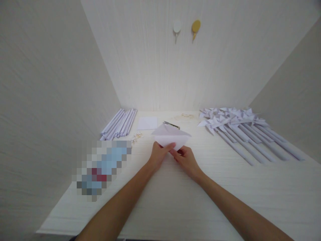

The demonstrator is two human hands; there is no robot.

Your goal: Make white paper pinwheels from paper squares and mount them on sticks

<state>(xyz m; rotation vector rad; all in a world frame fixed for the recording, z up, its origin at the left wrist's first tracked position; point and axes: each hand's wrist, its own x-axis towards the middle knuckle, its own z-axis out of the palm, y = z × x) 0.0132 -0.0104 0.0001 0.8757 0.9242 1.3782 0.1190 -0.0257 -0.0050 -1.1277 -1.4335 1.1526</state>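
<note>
A sheet of white paper (172, 139) is raised off the table between my hands, with a crease across it and its upper part bent over. My left hand (159, 153) grips its lower edge, thumb lying over the front. Close beside it, my right hand (185, 159) pinches the lower right part of the same sheet; some of its fingers are hidden behind. Just beyond the paper lies a pair of scissors (172, 125), partly covered from view. A flat stack of white paper squares (147, 123) rests behind and to the left.
Rolled paper sticks (119, 124) are piled at the back left. Several paper pinwheels (233, 122) on sticks lie at the right. Small beige pieces (137, 136) are scattered near a blurred-out blue item (107, 167). Two hooks (196, 26) hang on the back wall.
</note>
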